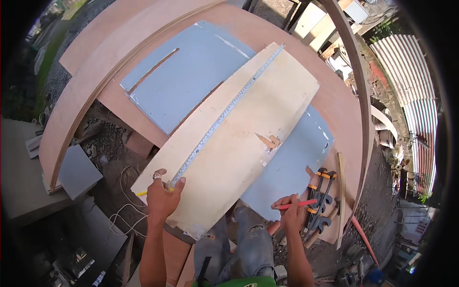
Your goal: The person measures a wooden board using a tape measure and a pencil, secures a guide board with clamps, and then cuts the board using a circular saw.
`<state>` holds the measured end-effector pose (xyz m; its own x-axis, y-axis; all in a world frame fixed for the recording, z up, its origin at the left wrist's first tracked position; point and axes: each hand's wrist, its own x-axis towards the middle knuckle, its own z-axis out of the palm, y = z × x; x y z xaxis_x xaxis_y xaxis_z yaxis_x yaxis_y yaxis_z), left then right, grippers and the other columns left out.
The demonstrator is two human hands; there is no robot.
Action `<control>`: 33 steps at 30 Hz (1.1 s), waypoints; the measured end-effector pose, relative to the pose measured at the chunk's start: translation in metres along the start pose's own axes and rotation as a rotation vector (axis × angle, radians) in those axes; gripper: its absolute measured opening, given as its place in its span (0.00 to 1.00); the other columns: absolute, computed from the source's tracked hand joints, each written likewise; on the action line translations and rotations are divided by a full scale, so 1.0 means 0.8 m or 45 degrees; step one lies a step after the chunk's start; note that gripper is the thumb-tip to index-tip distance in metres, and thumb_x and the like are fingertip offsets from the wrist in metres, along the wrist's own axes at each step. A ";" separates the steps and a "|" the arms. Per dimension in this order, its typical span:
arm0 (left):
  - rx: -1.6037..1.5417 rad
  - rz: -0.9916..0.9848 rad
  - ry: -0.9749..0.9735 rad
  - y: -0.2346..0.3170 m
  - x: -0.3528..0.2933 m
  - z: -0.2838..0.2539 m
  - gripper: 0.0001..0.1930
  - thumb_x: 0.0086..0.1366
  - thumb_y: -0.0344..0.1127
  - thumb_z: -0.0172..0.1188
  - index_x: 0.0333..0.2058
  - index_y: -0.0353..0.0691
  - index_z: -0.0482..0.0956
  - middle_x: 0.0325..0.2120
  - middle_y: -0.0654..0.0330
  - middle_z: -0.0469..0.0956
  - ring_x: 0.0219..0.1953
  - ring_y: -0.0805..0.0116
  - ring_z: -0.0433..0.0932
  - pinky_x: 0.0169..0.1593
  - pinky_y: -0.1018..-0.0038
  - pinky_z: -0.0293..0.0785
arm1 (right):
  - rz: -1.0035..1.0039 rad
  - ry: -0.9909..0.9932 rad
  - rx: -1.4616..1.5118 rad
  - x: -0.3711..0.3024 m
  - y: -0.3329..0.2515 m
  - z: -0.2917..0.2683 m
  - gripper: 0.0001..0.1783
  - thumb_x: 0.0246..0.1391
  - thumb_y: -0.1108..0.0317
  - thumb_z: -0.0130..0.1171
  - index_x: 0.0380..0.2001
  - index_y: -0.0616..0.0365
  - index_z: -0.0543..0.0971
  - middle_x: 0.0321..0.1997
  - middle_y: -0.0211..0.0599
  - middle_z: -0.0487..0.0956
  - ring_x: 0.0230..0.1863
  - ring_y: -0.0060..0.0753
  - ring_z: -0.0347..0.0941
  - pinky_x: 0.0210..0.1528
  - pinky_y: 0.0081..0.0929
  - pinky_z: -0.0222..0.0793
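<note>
A cream-painted board (239, 119) lies slantwise across two blue-grey panels. Along its length runs the pale blade of a tape measure (224, 115), reaching the far edge of the board. At the near end my left hand (164, 193) holds the tape measure, thumb and fingers around the blade; a yellow bit shows beside the hand. My right hand (288, 213) is closed around a red pencil (299, 204), over the near edge of the lower blue-grey panel (287, 167). A torn, splintered patch (268, 141) marks the board's right side.
Black-and-orange bar clamps (319, 198) lie right of my right hand, beside a narrow wood strip (341, 201). Underneath is a large plywood sheet (344, 129). Another blue-grey panel (191, 62) lies at the upper left. A white cord (126, 205) loops near my left arm.
</note>
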<state>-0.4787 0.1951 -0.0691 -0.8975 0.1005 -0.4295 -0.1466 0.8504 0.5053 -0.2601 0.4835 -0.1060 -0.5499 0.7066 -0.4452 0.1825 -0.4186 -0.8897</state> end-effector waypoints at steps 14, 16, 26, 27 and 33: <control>0.328 -0.028 -0.055 0.092 -0.150 0.114 0.38 0.60 0.51 0.65 0.58 0.28 0.62 0.28 0.41 0.80 0.34 0.41 0.81 0.40 0.55 0.74 | 0.108 0.140 -0.112 -0.175 0.070 -0.185 0.28 0.72 0.57 0.37 0.20 0.62 0.70 0.20 0.41 0.77 0.24 0.32 0.76 0.33 0.29 0.74; 0.365 0.100 -0.059 0.092 -0.181 0.135 0.38 0.58 0.49 0.67 0.57 0.28 0.63 0.31 0.39 0.81 0.36 0.40 0.81 0.42 0.55 0.75 | 0.107 0.164 -0.170 -0.198 0.071 -0.227 0.28 0.72 0.57 0.37 0.20 0.62 0.71 0.20 0.39 0.78 0.24 0.30 0.76 0.33 0.28 0.73; 0.443 1.341 -0.031 0.253 -0.144 0.356 0.34 0.58 0.50 0.68 0.55 0.33 0.70 0.45 0.43 0.75 0.49 0.43 0.74 0.50 0.55 0.71 | 0.064 0.403 -0.580 -0.274 0.088 -0.372 0.15 0.68 0.64 0.45 0.36 0.65 0.75 0.25 0.38 0.76 0.29 0.30 0.73 0.36 0.28 0.67; 0.473 1.404 -0.030 0.279 -0.125 0.379 0.34 0.58 0.52 0.68 0.56 0.36 0.71 0.45 0.47 0.75 0.48 0.47 0.74 0.48 0.55 0.70 | 0.195 0.416 -0.544 -0.280 0.091 -0.379 0.14 0.68 0.63 0.45 0.40 0.65 0.74 0.28 0.40 0.75 0.31 0.33 0.73 0.38 0.30 0.67; 0.666 1.208 -0.083 0.347 -0.079 0.454 0.36 0.59 0.56 0.64 0.60 0.39 0.68 0.55 0.53 0.70 0.59 0.55 0.66 0.55 0.54 0.62 | 0.059 0.436 -0.601 -0.294 0.099 -0.402 0.14 0.68 0.62 0.44 0.44 0.63 0.71 0.34 0.43 0.74 0.33 0.35 0.69 0.37 0.31 0.64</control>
<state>-0.3114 0.6124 -0.1738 -0.5253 0.8472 -0.0788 0.8048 0.5248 0.2774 0.1461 0.4675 -0.1042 -0.2518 0.8707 -0.4225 0.5869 -0.2097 -0.7820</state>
